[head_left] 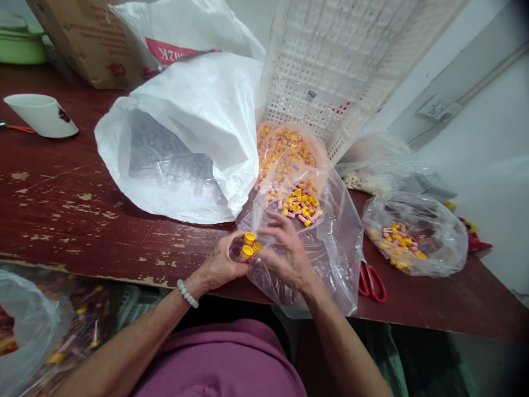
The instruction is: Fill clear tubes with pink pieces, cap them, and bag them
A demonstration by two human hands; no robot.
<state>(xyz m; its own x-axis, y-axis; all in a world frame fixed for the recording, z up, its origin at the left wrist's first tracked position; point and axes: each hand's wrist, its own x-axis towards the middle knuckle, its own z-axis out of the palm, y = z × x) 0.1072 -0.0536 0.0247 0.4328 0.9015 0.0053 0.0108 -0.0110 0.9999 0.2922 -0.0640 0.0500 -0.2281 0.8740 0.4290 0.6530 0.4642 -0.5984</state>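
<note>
My left hand (221, 263) is closed around a small bunch of clear tubes with yellow caps (248, 245), held at the table's front edge. My right hand (287, 251) is right beside it, fingers partly spread, its fingertips touching the capped tubes. Both hands rest over the mouth of a clear plastic bag (326, 242) that holds a heap of yellow caps and pink pieces (301, 204). A white bead bracelet (187, 293) is on my left wrist.
A large white bag (198, 110) of clear empty tubes lies open on the worn red table (61, 204). A white plastic crate (343, 55) leans behind. At right sit another clear bag of caps (413, 234) and red scissors (372, 281). A white cup (41, 114) stands far left.
</note>
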